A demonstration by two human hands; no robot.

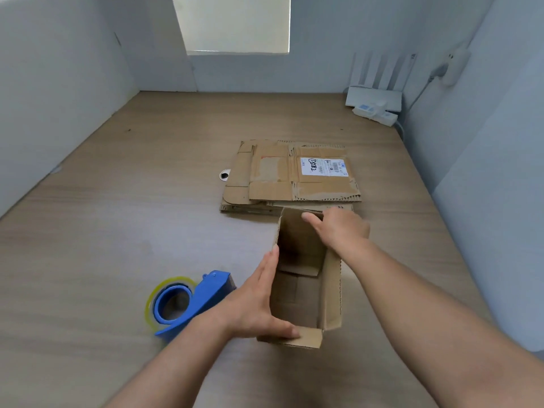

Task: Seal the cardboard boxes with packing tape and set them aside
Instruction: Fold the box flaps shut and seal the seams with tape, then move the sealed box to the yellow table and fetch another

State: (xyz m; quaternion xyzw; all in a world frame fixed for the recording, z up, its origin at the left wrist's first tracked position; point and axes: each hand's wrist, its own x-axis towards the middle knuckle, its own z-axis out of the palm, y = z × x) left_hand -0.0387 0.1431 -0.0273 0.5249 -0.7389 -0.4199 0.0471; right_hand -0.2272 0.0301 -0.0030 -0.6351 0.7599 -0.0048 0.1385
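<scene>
An open brown cardboard box (303,293) stands on the wooden table, its top flaps up and its inside bare. My left hand (259,301) lies flat against the box's left wall, fingers straight, thumb across the near flap. My right hand (338,228) grips the far right corner of the box, fingers curled over its rim. A blue tape dispenser (188,301) with a yellowish roll of clear tape lies on the table just left of my left hand. Several flattened cardboard boxes (288,178) are stacked beyond the open box; the top one bears a white shipping label.
A white router with upright antennas (376,92) and a white power strip (375,112) sit at the table's far right corner, with cables up the wall. A round cable hole (224,175) lies left of the flat stack. White partition walls close in the table.
</scene>
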